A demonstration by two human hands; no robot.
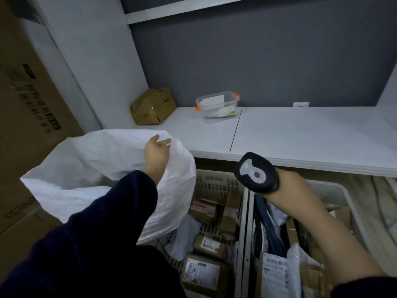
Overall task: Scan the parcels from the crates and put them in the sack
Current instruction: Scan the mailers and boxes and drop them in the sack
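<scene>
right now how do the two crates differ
The left crate has lattice walls; the right crate has solid-looking ones. The left crate holds mostly cardboard boxes, the right crate mostly plastic mailers. The sack overlaps the left crate, not the right crate. Both stand side by side.

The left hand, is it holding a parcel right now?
No, the left hand is open and empty, stretched out over the mouth of the white sack.
</scene>
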